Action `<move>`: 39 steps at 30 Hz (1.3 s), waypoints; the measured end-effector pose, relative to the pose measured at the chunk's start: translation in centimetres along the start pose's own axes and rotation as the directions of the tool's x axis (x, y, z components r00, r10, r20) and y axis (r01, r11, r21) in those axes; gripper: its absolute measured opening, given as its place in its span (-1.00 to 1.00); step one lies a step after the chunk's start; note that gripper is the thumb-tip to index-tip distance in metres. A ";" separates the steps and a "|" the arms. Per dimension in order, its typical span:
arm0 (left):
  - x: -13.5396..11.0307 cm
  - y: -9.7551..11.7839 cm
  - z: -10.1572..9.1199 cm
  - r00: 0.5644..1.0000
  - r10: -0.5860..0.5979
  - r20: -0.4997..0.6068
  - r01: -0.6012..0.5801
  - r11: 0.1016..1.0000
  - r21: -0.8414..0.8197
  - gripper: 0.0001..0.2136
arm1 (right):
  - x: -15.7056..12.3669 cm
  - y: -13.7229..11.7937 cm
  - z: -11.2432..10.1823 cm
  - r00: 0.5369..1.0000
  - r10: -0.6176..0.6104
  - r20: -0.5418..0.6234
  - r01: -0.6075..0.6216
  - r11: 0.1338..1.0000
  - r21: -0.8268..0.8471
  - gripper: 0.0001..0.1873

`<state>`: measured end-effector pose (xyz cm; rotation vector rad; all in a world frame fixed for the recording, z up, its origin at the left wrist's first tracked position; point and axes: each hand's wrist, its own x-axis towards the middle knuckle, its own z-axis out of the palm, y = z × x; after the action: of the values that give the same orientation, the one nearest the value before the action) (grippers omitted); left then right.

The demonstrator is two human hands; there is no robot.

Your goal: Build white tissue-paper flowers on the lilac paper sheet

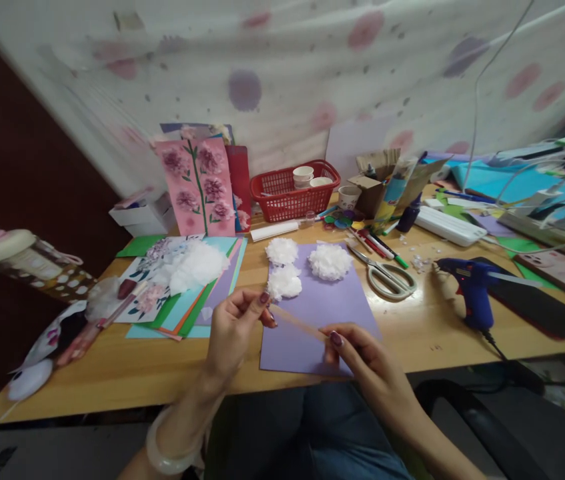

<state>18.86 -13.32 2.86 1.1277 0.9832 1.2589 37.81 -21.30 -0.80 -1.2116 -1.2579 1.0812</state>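
Stretched between my two hands is a thin, pale, see-through strip [298, 323], perhaps tape or thin paper. My left hand [236, 325] pinches its left end between thumb and finger. At the other end, my right hand [357, 350] pinches it the same way. Both hands hover over the near part of a purple sheet of paper [307, 353]. On that sheet's far part lie white ruffled flowers: one at the right [330, 261], one at the upper left [282, 251] and one just below it [285, 282].
Scissors [387, 280] and a blue glue gun [469, 287] lie to the right. A red basket [295, 200] stands at the back beside a pink flower picture [197, 187]. Coloured papers with white fluffy material [195, 265] lie left, near a bottle [27, 257].
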 end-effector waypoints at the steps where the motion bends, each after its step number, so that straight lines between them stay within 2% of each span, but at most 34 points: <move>1: -0.2 -0.1 0.0 1.000 -0.004 0.014 0.004 1.000 0.006 -0.65 | -0.1 -0.1 0.2 0.998 0.030 0.063 -0.030 1.000 -0.001 -0.58; 3: -0.7 -0.7 0.2 1.000 -0.014 0.024 0.014 1.000 -0.017 -0.63 | -0.5 -0.3 0.8 0.974 0.115 0.197 -0.126 0.991 0.045 -0.54; 5: -1.2 -1.2 0.7 1.000 -0.025 0.002 0.025 0.996 -0.082 -0.60 | -0.9 -0.4 1.5 0.926 0.208 0.316 -0.284 0.933 0.219 -0.50; 8: -1.7 -1.6 1.5 0.997 -0.071 -0.011 0.067 0.975 -0.210 -0.56 | -1.3 -0.5 2.5 0.835 0.309 0.456 -0.528 0.686 0.501 -0.53; 10: -1.6 -1.3 1.5 0.995 -0.104 0.008 0.102 0.958 -0.268 -0.56 | -1.5 -0.7 2.8 0.789 0.324 0.522 -0.607 0.537 0.586 -0.55; 12: -1.0 -0.4 0.9 0.996 -0.091 -0.022 0.080 0.953 -0.292 -0.58 | -1.8 -1.0 2.9 0.750 0.322 0.578 -0.659 0.446 0.606 -0.54; 13: -0.6 0.1 0.3 0.996 -0.058 -0.069 0.034 0.953 -0.302 -0.59 | -2.0 -1.3 2.8 0.737 0.331 0.589 -0.674 0.427 0.603 -0.53; 15: 0.6 1.3 -1.4 0.972 0.059 -0.225 -0.127 0.945 -0.302 -0.61 | -2.4 -1.7 2.5 0.742 0.377 0.555 -0.670 0.461 0.582 -0.52; 16: 1.1 1.7 -2.3 0.930 0.151 -0.334 -0.251 0.926 -0.282 -0.62 | -2.6 -2.0 2.4 0.760 0.397 0.514 -0.648 0.516 0.560 -0.52; 17: 1.5 1.9 -3.1 0.892 0.222 -0.394 -0.327 0.919 -0.222 -0.63 | -2.8 -2.1 2.3 0.784 0.407 0.468 -0.618 0.579 0.532 -0.51; 18: 1.7 1.9 -3.8 0.892 0.248 -0.378 -0.325 0.933 -0.153 -0.62 | -2.9 -2.2 2.2 0.808 0.404 0.429 -0.584 0.642 0.497 -0.51; 19: 1.8 1.6 -4.4 0.910 0.246 -0.333 -0.284 0.956 -0.070 -0.62 | -2.9 -2.1 2.1 0.829 0.390 0.401 -0.550 0.697 0.460 -0.49; 21: 1.6 0.7 -5.1 0.957 0.194 -0.215 -0.168 0.976 0.136 -0.65 | -2.8 -1.8 2.1 0.867 0.340 0.364 -0.475 0.785 0.398 -0.47; 22: 1.4 0.1 -5.3 0.972 0.164 -0.170 -0.116 0.959 0.260 -0.68 | -2.7 -1.6 2.2 0.884 0.314 0.345 -0.436 0.820 0.371 -0.46; 25: 0.7 -1.0 -5.8 0.974 0.198 -0.111 -0.089 0.782 0.617 -0.82 | -2.5 -0.8 2.2 0.938 0.213 0.275 -0.280 0.932 0.231 -0.48; 27: 0.1 -0.9 -5.8 0.957 0.279 -0.073 -0.145 0.683 0.716 -0.87 | -2.5 -0.5 2.1 0.964 0.129 0.232 -0.153 0.984 0.088 -0.52; 28: -0.2 -0.6 -5.6 0.954 0.296 -0.048 -0.179 0.688 0.703 -0.83 | -2.5 -0.4 2.1 0.974 0.083 0.212 -0.088 0.996 0.012 -0.54; 30: -1.2 0.2 -4.7 0.967 0.256 0.013 -0.215 0.781 0.586 -0.79 | -2.5 -0.5 2.0 0.981 -0.021 0.192 0.043 0.992 -0.114 -0.59; 31: -1.7 0.7 -4.1 0.978 0.202 0.042 -0.195 0.835 0.514 -0.79 | -2.5 -0.5 2.0 0.980 -0.064 0.186 0.096 0.981 -0.166 -0.61; 33: -2.7 1.4 -2.9 0.983 0.173 0.059 -0.182 0.889 0.420 -0.80 | -2.5 -0.7 2.1 0.974 -0.123 0.188 0.168 0.954 -0.247 -0.67; 36: -3.7 1.6 -1.7 0.979 0.198 0.055 -0.204 0.905 0.374 -0.84 | -2.5 -0.7 2.3 0.967 -0.165 0.193 0.221 0.920 -0.322 -0.74; 39: -3.9 1.0 -1.4 0.967 0.250 0.058 -0.249 0.865 0.436 -0.82 | -2.4 -0.8 2.3 0.955 -0.210 0.207 0.275 0.890 -0.365 -0.77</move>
<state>16.93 -17.07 3.40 1.6518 1.1882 1.2714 35.32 -23.62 -0.39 -1.2302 -1.7651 0.7747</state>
